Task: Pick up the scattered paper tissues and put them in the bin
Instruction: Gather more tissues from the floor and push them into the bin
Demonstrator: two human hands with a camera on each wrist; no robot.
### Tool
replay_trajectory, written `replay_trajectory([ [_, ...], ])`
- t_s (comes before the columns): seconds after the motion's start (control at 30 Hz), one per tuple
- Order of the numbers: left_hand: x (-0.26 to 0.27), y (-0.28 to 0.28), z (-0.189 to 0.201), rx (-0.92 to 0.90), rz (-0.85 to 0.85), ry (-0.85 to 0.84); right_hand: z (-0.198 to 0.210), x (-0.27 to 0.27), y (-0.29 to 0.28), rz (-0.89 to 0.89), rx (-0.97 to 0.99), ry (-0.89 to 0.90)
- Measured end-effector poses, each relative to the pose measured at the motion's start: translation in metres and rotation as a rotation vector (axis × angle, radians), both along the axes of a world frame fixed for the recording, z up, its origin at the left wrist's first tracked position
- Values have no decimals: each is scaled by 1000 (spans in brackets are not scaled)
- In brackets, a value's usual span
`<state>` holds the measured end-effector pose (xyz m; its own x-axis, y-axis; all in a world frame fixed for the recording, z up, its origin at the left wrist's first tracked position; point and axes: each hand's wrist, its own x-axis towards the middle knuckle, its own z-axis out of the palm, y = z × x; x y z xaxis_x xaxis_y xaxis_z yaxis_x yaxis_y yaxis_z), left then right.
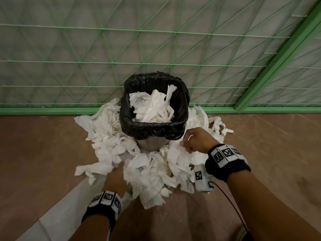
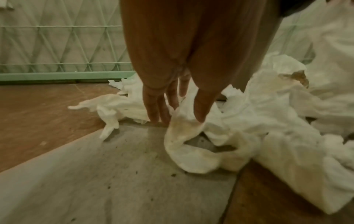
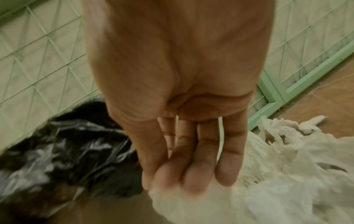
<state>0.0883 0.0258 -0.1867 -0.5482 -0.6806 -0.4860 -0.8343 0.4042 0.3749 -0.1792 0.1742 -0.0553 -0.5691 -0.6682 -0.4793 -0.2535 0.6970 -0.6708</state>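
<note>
A bin [image 1: 154,131] lined with a black bag [image 3: 67,144] stands against the fence, with crumpled white tissues [image 1: 152,105] inside it. Many more tissues [image 1: 149,171] lie heaped on the floor around its base. My left hand [image 1: 115,176] reaches down into the near left of the heap. Its straight fingers and thumb [image 2: 178,119] touch a stained tissue [image 2: 184,136] on either side of a raised fold. My right hand [image 1: 189,141] hovers by the bin's front right corner. Its fingers and thumb [image 3: 172,181] are bunched, pinching the top edge of a tissue [image 3: 210,204]. That view is blurred.
A green wire-mesh fence [image 1: 156,49] with a green base rail [image 1: 52,110] runs right behind the bin, and a slanted green post [image 1: 278,58] stands at the right. The floor is brown [image 1: 34,153], with a grey strip [image 1: 69,197] running under my left arm.
</note>
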Motion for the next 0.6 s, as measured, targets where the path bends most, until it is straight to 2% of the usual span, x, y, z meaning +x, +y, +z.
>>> replay_trajectory([
  [0.13, 2, -7, 5, -189, -49, -2, 8, -22, 2, -59, 61, -17],
  [0.27, -4, -8, 26, -213, 121, 170, 35, -40, 6, -187, 34, -107],
  [0.3, -5, -9, 30, -204, 167, 206, 44, -44, 6, -160, 47, -77],
  [0.4, -5, -11, 37, -126, 347, 367, 77, -55, 1, -13, 93, 207],
  [0.47, -6, -16, 45, -68, 431, 427, 102, -55, -9, -23, 9, 312],
  [0.6, -14, -21, 66, -44, 461, 433, 156, -35, -37, -129, -394, 125],
])
